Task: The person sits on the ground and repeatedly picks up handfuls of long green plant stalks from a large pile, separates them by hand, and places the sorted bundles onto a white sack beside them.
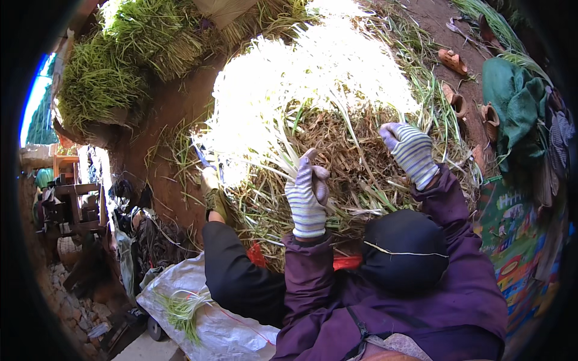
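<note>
My left hand, in a striped knit glove with a pale purple palm, grips the white lower ends of a small bunch of green-and-white leafy stalks. The stalks fan out up and to the left, partly lost in glare. Farther right, my right hand wears a matching glove. Its fingers are curled above the heap; whether anything thin is pinched in them cannot be seen. Between and beneath both hands lies a heap of dry brown plant litter mixed with loose pale leaves. Bright sun washes out the stalks beyond.
Thick bundles of green stalks stand at upper left. At right are orange-brown shoes, a green cloth sack and a colourful printed mat. A tied bunch lies on a white woven sack beside my bent leg.
</note>
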Motion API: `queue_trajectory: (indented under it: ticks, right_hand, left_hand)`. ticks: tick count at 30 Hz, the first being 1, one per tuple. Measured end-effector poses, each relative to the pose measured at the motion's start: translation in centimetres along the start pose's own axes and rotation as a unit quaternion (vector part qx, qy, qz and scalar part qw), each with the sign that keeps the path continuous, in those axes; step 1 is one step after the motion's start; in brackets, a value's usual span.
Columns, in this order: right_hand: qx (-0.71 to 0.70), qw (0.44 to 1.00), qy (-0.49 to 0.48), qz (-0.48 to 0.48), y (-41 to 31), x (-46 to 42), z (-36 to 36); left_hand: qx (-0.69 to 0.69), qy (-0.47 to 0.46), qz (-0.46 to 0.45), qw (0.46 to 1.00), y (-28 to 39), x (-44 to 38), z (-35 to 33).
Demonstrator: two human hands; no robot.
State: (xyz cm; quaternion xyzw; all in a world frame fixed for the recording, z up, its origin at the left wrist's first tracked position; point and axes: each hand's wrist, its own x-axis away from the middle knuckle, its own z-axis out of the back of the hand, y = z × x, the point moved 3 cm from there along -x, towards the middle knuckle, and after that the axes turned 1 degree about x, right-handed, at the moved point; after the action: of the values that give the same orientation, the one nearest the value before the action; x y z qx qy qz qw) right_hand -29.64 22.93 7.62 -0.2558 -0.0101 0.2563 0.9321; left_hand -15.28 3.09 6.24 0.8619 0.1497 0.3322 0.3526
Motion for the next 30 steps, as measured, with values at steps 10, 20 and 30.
queue_trajectory:
  ticks: [10, 20, 30]
  right_hand:
    - [-0.088, 0.994, -0.006, 0.059, -4.7, 2.6, -4.1]
    - [-0.168, 0.965, -0.122, 0.159, -7.0, 3.7, -3.7]
    - [-0.498, 0.834, -0.174, -0.158, -5.7, 3.5, -6.1]
  left_hand:
    - [-0.026, 0.043, -0.076, 0.996, 1.4, 0.2, -0.5]
    - [-0.129, 0.065, -0.086, 0.986, 0.3, 1.0, -1.1]
    - [-0.11, 0.144, -0.157, 0.971, 1.7, 2.2, -1.7]
